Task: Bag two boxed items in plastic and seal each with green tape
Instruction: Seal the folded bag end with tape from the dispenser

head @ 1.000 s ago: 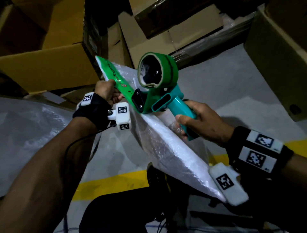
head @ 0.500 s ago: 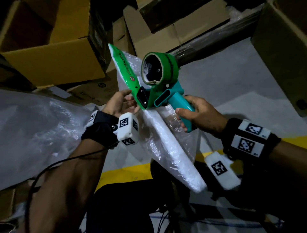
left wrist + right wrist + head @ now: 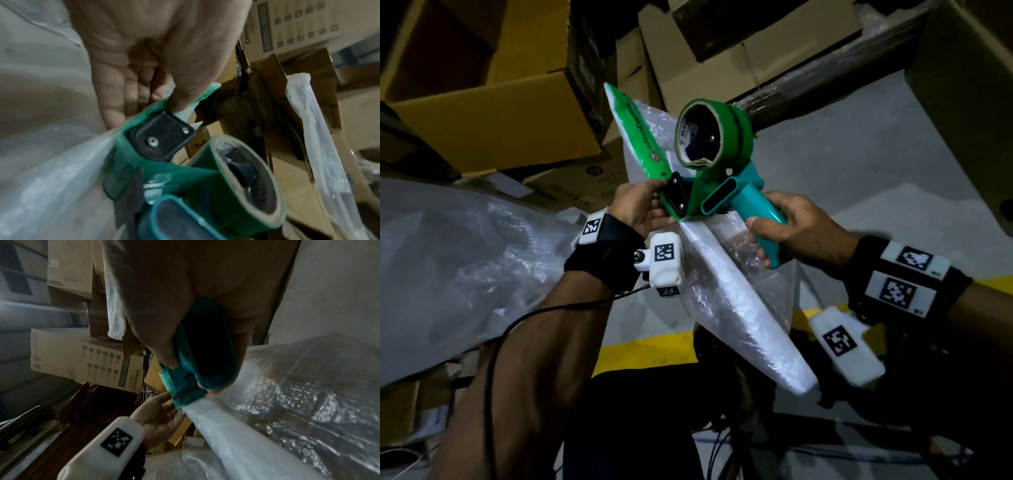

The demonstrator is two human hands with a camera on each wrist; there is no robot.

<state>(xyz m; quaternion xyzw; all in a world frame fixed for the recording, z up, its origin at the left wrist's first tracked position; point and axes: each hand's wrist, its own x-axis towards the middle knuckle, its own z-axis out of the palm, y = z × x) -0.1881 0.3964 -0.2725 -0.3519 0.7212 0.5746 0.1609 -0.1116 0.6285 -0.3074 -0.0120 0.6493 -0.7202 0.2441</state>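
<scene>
**Tape dispenser pressed to the edge of a bagged box, both hands engaged**

The right hand [image 3: 796,228] has its grip clamped round the teal handle of the tape dispenser [image 3: 717,192], fingers curled about it from below and the thumb lying along its near side. A roll of green tape [image 3: 710,135] sits on the dispenser's hub, its cardboard core facing the head camera. The dispenser's black front plate meets the upper edge of the bagged box [image 3: 743,301], a flat white item wrapped in clear plastic and held in the air on a slant, its far end high and its near end low toward the person.

A strip of green tape with white lettering [image 3: 638,137] runs along the upper edge of the package, from the far tip down to the dispenser's mouth.

The left hand [image 3: 638,209] is at the package just beside the dispenser's front plate. In the left wrist view its thumb [image 3: 185,91] presses on the green strip close to the black plate while the fingers [image 3: 123,97] lie fairly straight behind the package, so the edge is pinched between thumb and fingers.

A large sheet of clear plastic [image 3: 462,260] spreads out on the left. Cardboard boxes [image 3: 493,113] stand stacked behind the hands, and one printed box [image 3: 86,363] shows in the right wrist view. Below lies a grey floor [image 3: 859,164] with a yellow line [image 3: 647,353].
</scene>
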